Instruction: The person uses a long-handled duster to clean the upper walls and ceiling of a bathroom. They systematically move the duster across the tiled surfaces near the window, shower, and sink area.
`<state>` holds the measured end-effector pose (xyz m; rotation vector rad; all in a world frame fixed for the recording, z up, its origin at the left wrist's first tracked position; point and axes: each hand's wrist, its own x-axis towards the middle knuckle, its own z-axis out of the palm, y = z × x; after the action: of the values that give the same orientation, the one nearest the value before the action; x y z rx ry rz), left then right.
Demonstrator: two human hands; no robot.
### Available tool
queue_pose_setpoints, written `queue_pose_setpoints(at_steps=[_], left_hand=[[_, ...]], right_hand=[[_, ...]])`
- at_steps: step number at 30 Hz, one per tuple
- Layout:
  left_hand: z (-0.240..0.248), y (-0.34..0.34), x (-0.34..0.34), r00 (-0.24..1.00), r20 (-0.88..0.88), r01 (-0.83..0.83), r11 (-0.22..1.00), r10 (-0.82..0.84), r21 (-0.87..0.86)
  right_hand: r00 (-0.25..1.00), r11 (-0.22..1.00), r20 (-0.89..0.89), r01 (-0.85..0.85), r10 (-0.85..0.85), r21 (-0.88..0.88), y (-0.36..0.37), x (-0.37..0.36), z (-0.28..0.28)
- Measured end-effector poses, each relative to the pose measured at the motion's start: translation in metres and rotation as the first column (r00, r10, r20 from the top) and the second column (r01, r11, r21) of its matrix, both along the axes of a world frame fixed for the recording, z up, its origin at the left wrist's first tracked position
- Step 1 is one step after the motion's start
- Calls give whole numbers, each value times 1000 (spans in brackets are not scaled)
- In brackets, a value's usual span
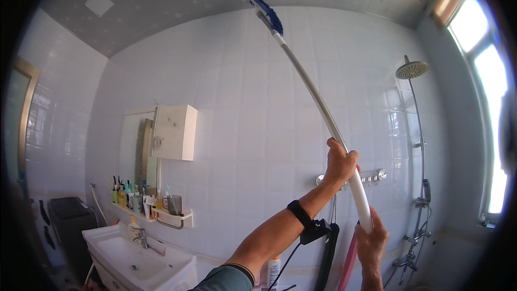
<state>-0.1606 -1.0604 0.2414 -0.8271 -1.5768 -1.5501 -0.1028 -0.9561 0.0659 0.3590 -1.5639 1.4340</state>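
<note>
A long-handled mop (309,83) slants up and to the left across the tiled wall. Its flat blue shaggy head (264,9) is up where the wall meets the ceiling and appears to touch the ceiling panels. My left hand (342,163) is wrapped round the metal pole, just above its white grip. Lower down, my right hand (372,237) is closed round the bottom end of that white grip. On my left forearm sits a black strap with a small black device (315,231) and a cable.
A white sink (137,261), a shelf of bottles and cups (151,210) and a mirror cabinet (175,132) stand left. Rightward are a hook rail (374,176), a shower head (412,69) with its pipe, and a bright window (490,113). A dark appliance (70,231) occupies the left corner.
</note>
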Motion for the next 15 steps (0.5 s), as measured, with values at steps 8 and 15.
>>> queue_pose_setpoints(at_steps=[8,15], left_hand=[[-14,9,-3,995,37,-89,993,92,-83],[-11,15,-7,993,18,-114,991,115,-70]], right_hand=[[960,967,119,-250,254,-46,19,-13,-14],[954,957,68,-289,290,-28,30,-18,-10]])
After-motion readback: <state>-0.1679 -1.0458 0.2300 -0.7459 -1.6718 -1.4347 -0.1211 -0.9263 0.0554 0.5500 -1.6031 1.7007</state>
